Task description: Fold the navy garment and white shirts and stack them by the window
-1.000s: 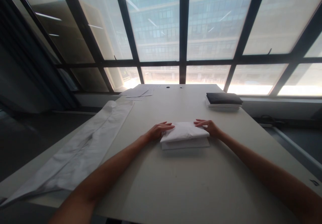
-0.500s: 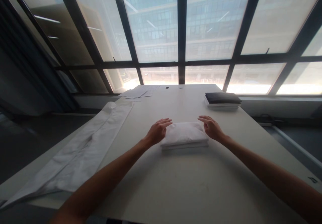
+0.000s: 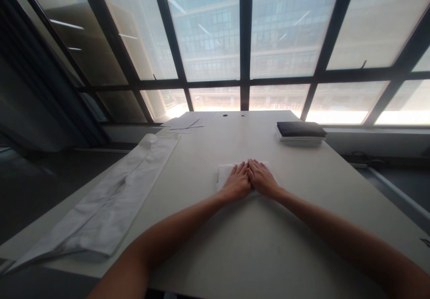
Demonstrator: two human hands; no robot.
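A folded white cloth point(image 3: 224, 171) lies on the table in front of me, mostly covered by my hands. My left hand point(image 3: 239, 181) rests flat on top of it, fingers stretched out and pointing away from me. Beside it and touching it, my right hand point(image 3: 261, 178) also lies flat on the cloth. The fingertips of the two hands meet near the cloth's middle. Neither hand grips anything. Whether the folded cloth is a garment, I cannot tell.
To the left, a long white garment point(image 3: 110, 200) is spread along the white table point(image 3: 208, 254). Papers point(image 3: 184, 123) lie at the far left. On the far right sits a folded stack point(image 3: 300, 129), black on top of white. Large windows point(image 3: 215, 30) stand behind the table.
Both hands have come inward from the two sides of the folded cloth and now press flat on top of it, side by side. The cloth looks flatter.
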